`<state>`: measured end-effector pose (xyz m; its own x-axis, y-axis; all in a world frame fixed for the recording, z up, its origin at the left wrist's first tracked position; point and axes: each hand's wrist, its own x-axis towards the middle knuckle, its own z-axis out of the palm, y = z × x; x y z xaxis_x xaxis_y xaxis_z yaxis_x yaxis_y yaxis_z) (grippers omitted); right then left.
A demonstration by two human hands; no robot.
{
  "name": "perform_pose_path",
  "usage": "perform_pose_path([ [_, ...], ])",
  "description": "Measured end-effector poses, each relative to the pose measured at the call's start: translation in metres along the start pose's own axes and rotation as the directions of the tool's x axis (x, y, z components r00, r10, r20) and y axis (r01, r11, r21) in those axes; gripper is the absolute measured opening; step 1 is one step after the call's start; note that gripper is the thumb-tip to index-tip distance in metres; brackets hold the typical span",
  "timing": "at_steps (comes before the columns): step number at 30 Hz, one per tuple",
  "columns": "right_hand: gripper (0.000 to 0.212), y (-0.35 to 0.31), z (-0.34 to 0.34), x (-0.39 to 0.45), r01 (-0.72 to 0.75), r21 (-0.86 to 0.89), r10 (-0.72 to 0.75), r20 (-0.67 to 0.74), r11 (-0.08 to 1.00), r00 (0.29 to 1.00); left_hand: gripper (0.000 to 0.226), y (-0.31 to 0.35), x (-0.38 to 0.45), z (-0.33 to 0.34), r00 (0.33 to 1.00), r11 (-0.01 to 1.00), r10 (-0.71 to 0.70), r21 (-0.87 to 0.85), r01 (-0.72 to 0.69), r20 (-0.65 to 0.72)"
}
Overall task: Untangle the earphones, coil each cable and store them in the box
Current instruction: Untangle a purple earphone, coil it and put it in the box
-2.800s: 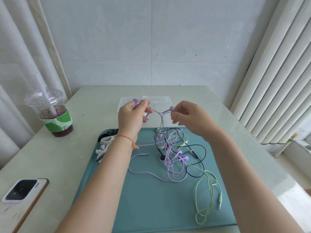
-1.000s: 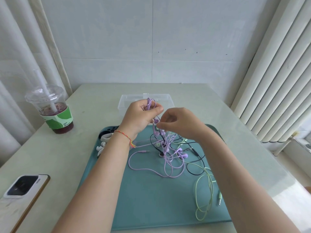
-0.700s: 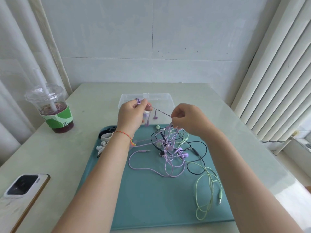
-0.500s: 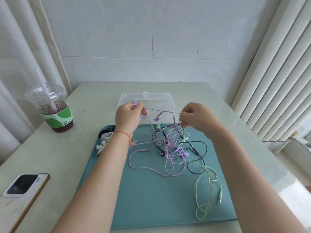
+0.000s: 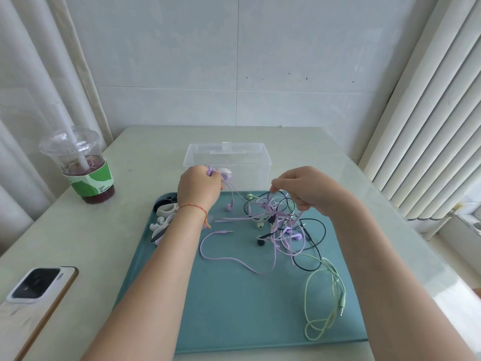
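Observation:
A knot of purple, black and light green earphones (image 5: 279,225) lies on the teal mat (image 5: 234,308). My left hand (image 5: 199,187) is closed around a small coil of purple cable, and one purple earbud (image 5: 229,207) dangles from it. My right hand (image 5: 303,188) pinches a strand above the tangle. A purple plug (image 5: 225,232) rests on the mat beside my left wrist. The green cable (image 5: 325,295) trails toward the mat's near right corner. Behind both hands stands the clear plastic box (image 5: 227,152), open.
A lidded drink cup with a straw (image 5: 83,168) stands at the left of the table. A phone (image 5: 33,290) lies face down near the front left edge. White and black cable clips (image 5: 164,214) sit at the mat's left edge. Vertical blinds (image 5: 429,126) hang on the right.
The purple strand stretched taut between my hands has gone slack. My right hand has dropped slightly over the tangle. My left hand still holds the coil.

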<state>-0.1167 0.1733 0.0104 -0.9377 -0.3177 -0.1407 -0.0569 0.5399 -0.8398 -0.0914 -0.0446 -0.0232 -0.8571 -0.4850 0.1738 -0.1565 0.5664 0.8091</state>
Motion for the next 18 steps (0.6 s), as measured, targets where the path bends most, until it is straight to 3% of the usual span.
perform_pose_path([
  [3, 0.021, -0.003, 0.001, -0.001, -0.002, -0.053, -0.004, -0.099, 0.999, 0.995, 0.040, 0.000, -0.001, 0.002, 1.000, 1.000, 0.014, -0.009, -0.014, 0.021],
  [5, 0.026, -0.005, 0.002, -0.001, -0.028, -0.190, -0.007, -0.179, 0.981, 0.984, 0.033, 0.002, -0.001, 0.003, 0.999, 1.000, 0.019, -0.025, -0.018, 0.036],
  [8, 0.030, -0.007, 0.004, -0.003, -0.073, -0.522, -0.061, -0.235, 0.850, 0.970, 0.028, 0.004, -0.001, 0.005, 0.998, 0.999, 0.022, -0.049, -0.019, 0.056],
  [13, 0.033, -0.007, 0.005, -0.006, -0.194, -0.657, -0.099, -0.381, 0.729, 0.919, 0.026, 0.005, -0.001, 0.004, 0.996, 0.997, 0.019, -0.069, -0.013, 0.087],
  [16, 0.036, -0.011, 0.008, -0.004, -0.008, -0.630, -0.254, -0.326, 0.777, 0.911, 0.029, 0.015, -0.008, 0.002, 0.984, 0.989, 0.076, -0.140, -0.053, 0.163],
  [18, 0.044, -0.019, 0.015, -0.007, 0.203, -0.418, -0.306, -0.195, 0.885, 0.932, 0.032, 0.025, -0.015, 0.001, 0.964, 0.971, 0.149, -0.215, -0.101, 0.221],
])
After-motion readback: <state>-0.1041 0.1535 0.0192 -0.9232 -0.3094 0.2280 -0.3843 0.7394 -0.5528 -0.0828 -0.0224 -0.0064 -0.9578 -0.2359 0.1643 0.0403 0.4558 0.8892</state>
